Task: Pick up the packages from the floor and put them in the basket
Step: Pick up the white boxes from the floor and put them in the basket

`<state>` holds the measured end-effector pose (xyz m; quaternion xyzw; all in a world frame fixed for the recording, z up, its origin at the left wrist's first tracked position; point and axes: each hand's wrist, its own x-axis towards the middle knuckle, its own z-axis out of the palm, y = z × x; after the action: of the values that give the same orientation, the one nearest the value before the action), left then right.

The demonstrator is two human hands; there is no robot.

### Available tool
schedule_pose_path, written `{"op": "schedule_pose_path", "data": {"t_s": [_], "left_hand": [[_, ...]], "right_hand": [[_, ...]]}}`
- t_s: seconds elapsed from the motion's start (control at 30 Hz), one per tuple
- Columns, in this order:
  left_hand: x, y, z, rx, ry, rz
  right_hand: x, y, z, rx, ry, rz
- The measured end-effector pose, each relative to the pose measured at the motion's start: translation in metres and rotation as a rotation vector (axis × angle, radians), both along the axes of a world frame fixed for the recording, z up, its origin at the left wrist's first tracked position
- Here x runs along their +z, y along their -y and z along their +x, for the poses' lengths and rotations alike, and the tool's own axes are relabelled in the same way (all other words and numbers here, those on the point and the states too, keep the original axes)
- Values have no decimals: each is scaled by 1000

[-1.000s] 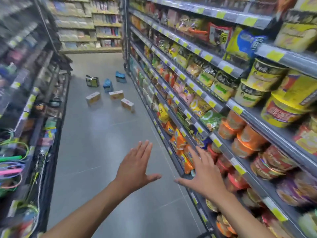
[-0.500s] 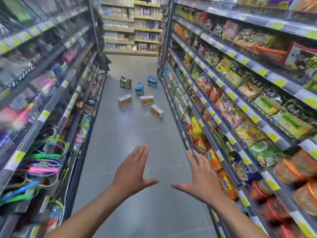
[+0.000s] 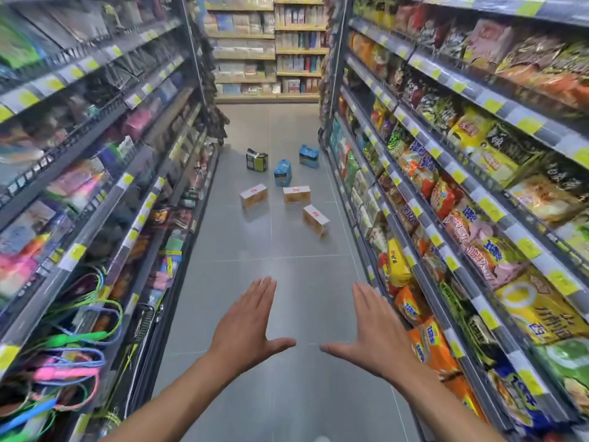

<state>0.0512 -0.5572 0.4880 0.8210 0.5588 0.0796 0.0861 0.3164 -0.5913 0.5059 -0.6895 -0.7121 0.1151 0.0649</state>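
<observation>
Several packages lie on the grey aisle floor ahead. Three are yellow-and-white boxes: a left box point(image 3: 254, 196), a middle box point(image 3: 296, 194) and a nearer right box point(image 3: 315, 220). Behind them stand two blue packs point(image 3: 283, 173) point(image 3: 309, 156) and a dark green-black pack point(image 3: 257, 159). My left hand point(image 3: 247, 327) and my right hand point(image 3: 371, 333) are held out flat in front of me, fingers apart, palms down, holding nothing, well short of the packages. No basket is in view.
Stocked shelves line both sides of the narrow aisle: hanging cords and small goods on the left shelf point(image 3: 95, 193), noodle packets on the right shelf point(image 3: 446, 186). A wooden shelf unit point(image 3: 271, 52) closes the far end. The tiled floor point(image 3: 271, 266) lies between me and the packages.
The view has swung left to centre on the aisle, and the packages appear closer. Both hands stay flat, fingers spread, and have moved slightly apart.
</observation>
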Motion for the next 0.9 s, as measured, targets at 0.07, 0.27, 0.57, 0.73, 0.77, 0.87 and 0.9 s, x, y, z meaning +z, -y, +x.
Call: {"op": "schedule_pose_path", "data": {"t_s": [0.07,0.27,0.57,0.73,0.77,0.87,0.9], "left_hand": [[-1,-27,11,27,13,-24],[-7,-94,28,87,15,-40],[-20,-213,13,112,35,-16],[-26,-293,-21,134,45,-47],[-26,-311,-29,131,47,-49],[-28,-359,-49,105,41,-66],[-28,-374,-53,91,26,-69]], "right_hand": [[-1,-33,11,19,-35,-20],[-1,-116,24,65,-66,-70],[-10,-241,8,110,-82,-98],[-12,-324,-14,111,-75,-127],[-11,-342,-20,104,-72,-131],[-10,-389,-31,83,-70,-106],[-9,-403,-33,79,-68,-89]]}}
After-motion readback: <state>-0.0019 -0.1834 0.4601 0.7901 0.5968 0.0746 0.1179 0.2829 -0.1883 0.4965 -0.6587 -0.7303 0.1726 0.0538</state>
